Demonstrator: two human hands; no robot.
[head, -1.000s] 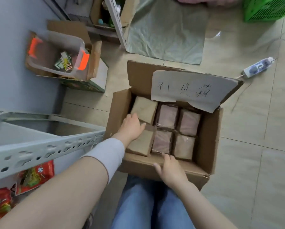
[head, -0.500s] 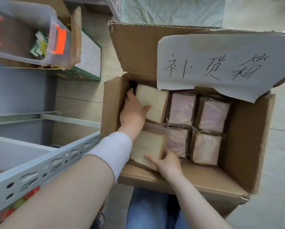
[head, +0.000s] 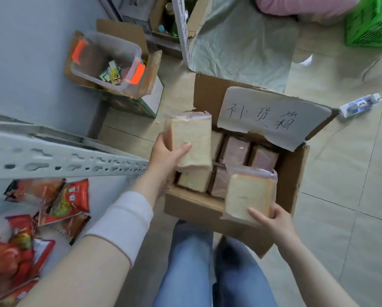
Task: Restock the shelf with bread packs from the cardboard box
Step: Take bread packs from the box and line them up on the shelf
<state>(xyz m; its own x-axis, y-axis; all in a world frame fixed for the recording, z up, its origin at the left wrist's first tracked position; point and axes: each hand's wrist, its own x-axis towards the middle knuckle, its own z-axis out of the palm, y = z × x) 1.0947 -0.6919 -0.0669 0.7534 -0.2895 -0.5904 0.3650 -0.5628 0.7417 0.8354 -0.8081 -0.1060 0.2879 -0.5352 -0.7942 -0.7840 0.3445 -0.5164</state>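
You've got one pack in each hand. Your left hand [head: 165, 156] grips a bread pack [head: 191, 140] by its lower end, thumb curled across the front face and fingers behind, and holds it upright above the left side of the cardboard box [head: 296, 173]. Your right hand [head: 272, 220] pinches the second pack [head: 247, 196] at its bottom corner, thumb on the face, over the box's near edge. More packs [head: 238, 151] stand on end in the box under the paper label [head: 272, 116]. The shelf rail [head: 63, 160] sits just left of your left wrist, with red snack bags [head: 70, 200] on the level below it. Handling, my read: light, soft sliced loaf in thin film that looks slick and crinkly, so it'll squash and slide if you squeeze. Hold across the broad faces near the middle with flat fingers, not by a corner or the loose film at the top. The right-hand corner pinch looks marginal; get more palm under it before swinging to the shelf. Set the packs down, don't drop them.
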